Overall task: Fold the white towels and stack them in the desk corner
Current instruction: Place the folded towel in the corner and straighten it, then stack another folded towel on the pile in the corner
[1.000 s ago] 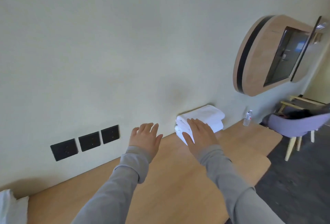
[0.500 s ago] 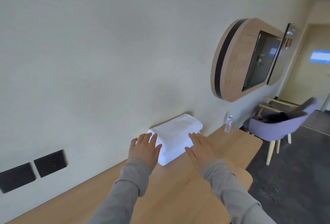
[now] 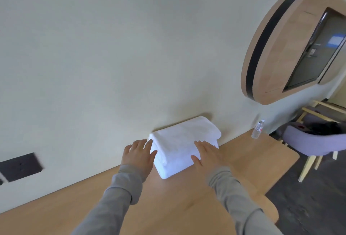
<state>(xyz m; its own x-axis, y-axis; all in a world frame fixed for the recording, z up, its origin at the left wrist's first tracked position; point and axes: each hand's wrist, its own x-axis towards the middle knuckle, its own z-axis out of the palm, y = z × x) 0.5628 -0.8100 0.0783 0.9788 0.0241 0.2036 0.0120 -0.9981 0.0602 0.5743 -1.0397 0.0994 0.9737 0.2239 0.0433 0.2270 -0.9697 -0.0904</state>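
The stack of white towels [image 3: 179,141] sits on the wooden tabletop [image 3: 174,208], at its far edge and right up against the pale wall [image 3: 112,47]. It looks like two folded towels, one on top of the other. The upper one is a thick, flat rectangle with rounded folds, and it sticks out a little past the lower one at the right end. The lower one shows as a blunt white corner facing the camera. The cloth is plain white, soft and slightly fluffy, with no pattern or mark to be seen.

Both hands reach forward from grey sleeves, palms down. The left hand [image 3: 138,153] is at the left end of the stack, fingers straight and a little spread. Its fingertips come up to the top left corner of the towels, but I cannot tell if they touch the cloth. The right hand [image 3: 207,153] lies flat over the front right part of the stack, fingers straight and close together, with the thumb held out to the left in front of the towel's face. Neither hand curls around or pinches anything.

Further right on the tabletop, by the wall, stands a small clear water bottle [image 3: 258,129]. A purple chair [image 3: 316,144] with pale wooden legs stands past the tabletop's end. A rounded wooden panel [image 3: 277,51] holding a dark screen hangs on the wall above, and a black socket plate [image 3: 20,165] sits low on the wall at the left.
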